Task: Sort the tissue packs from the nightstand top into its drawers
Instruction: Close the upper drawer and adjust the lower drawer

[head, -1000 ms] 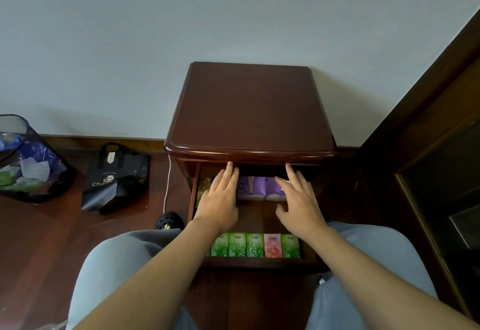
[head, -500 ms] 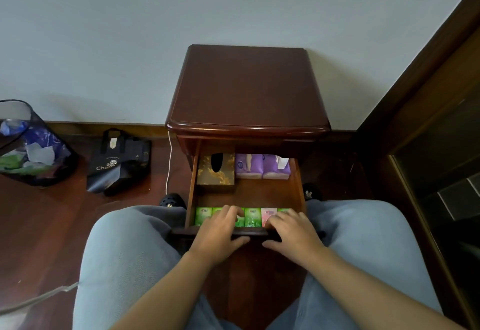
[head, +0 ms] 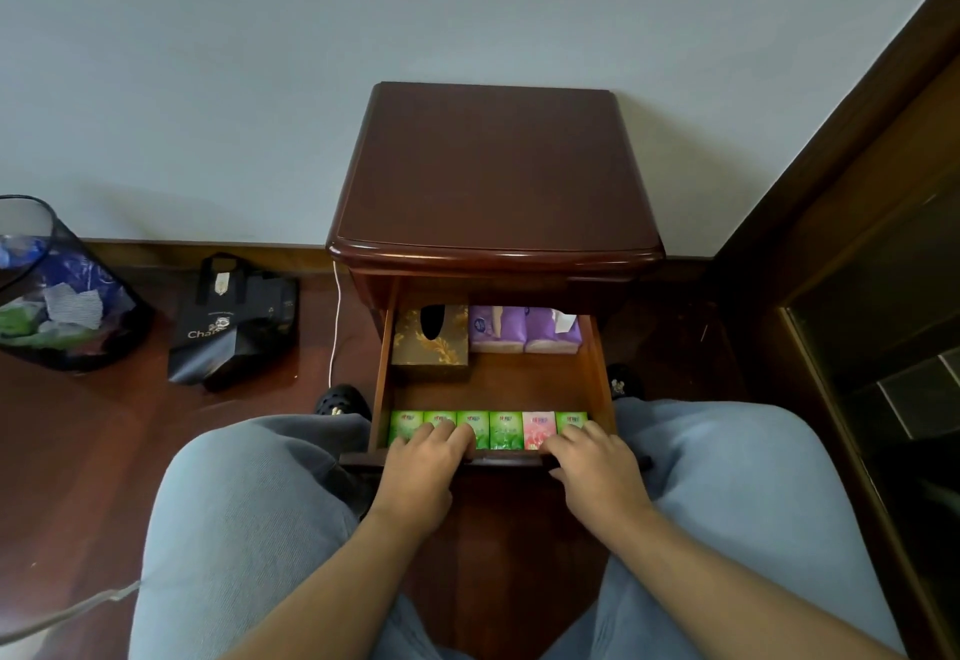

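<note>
The dark wooden nightstand (head: 493,165) has a bare top. Its upper drawer (head: 519,389) is pulled out toward me. At the back of the drawer sit a gold tissue box (head: 431,342) and two purple tissue packs (head: 524,329). Along the front runs a row of small green tissue packs (head: 506,428) with one pink pack (head: 537,428) among them. My left hand (head: 421,467) and my right hand (head: 597,467) both grip the drawer's front edge, fingers curled over it onto the packs.
A black paper bag (head: 234,326) and a mesh waste bin (head: 57,295) stand on the wooden floor to the left. A white cable (head: 335,326) hangs beside the nightstand. Dark furniture (head: 857,295) rises close on the right. My knees flank the drawer.
Both hands drew back from the purple packs at the back of the drawer to its front edge. Over the last half second they hardly moved.
</note>
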### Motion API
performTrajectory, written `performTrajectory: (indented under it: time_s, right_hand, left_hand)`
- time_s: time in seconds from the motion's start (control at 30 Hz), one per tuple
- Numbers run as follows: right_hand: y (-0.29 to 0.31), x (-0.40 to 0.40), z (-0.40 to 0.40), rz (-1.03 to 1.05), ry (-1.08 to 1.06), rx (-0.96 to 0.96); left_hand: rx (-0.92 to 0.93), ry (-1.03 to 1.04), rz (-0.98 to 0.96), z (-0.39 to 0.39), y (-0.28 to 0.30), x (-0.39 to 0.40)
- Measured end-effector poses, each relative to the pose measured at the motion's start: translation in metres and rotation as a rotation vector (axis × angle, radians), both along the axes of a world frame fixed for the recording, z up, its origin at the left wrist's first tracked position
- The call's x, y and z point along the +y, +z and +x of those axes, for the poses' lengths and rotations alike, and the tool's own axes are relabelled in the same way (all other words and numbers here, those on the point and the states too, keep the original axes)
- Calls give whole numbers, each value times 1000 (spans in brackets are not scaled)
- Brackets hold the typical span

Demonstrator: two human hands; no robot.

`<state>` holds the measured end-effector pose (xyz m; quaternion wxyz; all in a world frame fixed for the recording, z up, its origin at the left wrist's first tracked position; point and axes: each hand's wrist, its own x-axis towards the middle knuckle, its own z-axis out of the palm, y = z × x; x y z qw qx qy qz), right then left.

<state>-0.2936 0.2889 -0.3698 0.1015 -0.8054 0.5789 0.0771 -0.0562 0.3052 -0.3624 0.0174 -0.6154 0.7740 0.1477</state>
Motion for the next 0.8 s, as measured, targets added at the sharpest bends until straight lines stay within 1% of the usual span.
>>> performTrajectory:
  time_s: [0.1,0.2,0.33,0.4,0.57,0.67,0.8]
  right_hand:
    - [0,-3,4,-31,-39,-46]
    - [0,-9,8,-93,-124,-121]
    - [-3,-21,12,-142,-218,-243]
    - [-7,-26,13,-161,-251,-285]
    - [-20,-35,18,-202,-307,-347]
    - [-29,-39,21,-238,-329,-411]
    - [-35,-32,24,-124,-270,-381]
  left_hand:
    - [7,22,-42,1,0,-4]
    - [36,36,-104,1,1,-11]
    - [28,-15,-246,2,-4,-21]
    - [32,-28,-280,2,-9,-26]
    - [13,5,-243,0,-23,-30]
    - [27,37,-171,-2,-29,-30]
    - [17,79,-69,-7,-35,-31]
